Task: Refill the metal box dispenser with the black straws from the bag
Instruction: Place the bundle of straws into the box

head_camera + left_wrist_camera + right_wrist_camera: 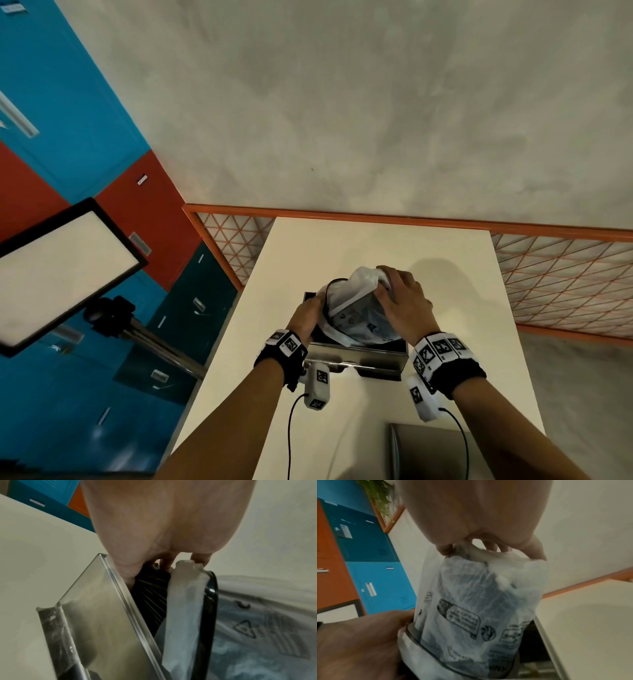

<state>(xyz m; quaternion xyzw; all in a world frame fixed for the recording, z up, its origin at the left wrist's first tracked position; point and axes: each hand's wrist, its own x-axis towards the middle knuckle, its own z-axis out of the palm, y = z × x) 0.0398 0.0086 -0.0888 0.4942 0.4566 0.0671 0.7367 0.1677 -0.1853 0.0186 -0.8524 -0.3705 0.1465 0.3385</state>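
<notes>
A translucent white plastic bag (356, 308) with printed marks stands over the open metal box dispenser (363, 356) on the table. My right hand (400, 301) grips the bag's bunched top (479, 553). My left hand (308, 315) pinches the bag's black-rimmed mouth (190, 566) at the box's left wall (109, 608). Black straws (150, 592) lie packed inside the box under the bag. The bag (476, 608) hides most of the box's inside.
The cream table (445, 274) has bare room right of and behind the box. A flat metal lid (431, 452) lies near the front edge. A lit panel on a stand (61, 270) is at left, an orange mesh rail (561, 274) behind.
</notes>
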